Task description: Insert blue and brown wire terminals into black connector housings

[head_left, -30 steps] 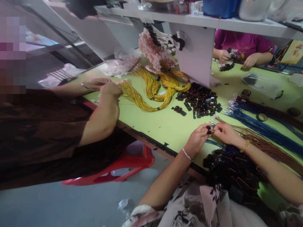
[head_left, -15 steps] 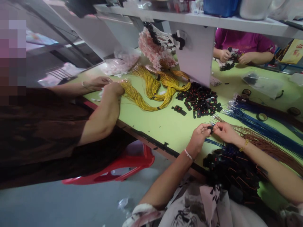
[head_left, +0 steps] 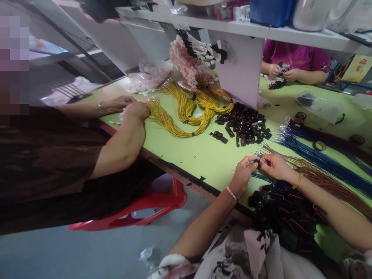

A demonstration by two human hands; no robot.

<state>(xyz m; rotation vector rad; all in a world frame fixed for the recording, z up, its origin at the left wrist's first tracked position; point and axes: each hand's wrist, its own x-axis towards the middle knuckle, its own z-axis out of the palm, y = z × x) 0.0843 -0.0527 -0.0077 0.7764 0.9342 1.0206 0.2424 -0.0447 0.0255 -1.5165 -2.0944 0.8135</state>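
Over the green table (head_left: 186,153), my left hand (head_left: 245,170) pinches a small black connector (head_left: 257,163). My right hand (head_left: 272,166) meets it from the right, fingertips pressed together at the connector; what they grip is too small to make out. Brown wires (head_left: 316,176) and blue wires (head_left: 314,151) run off to the right, beside and behind my right hand. A heap of black parts with orange wires (head_left: 290,217) lies below my wrists. Beyond my hands is a pile of loose black connectors (head_left: 247,126).
Bundled yellow wires (head_left: 186,116) lie left of the pile. A person's arm (head_left: 123,143) reaches onto the table at the left, and another person's hands (head_left: 283,73) work across it. A shelf (head_left: 203,23) spans above; a red stool (head_left: 151,203) stands below the edge.
My hands stay together and have shifted very slightly left, the right fingers now turned a little differently. The hands of the person across the table have come together.
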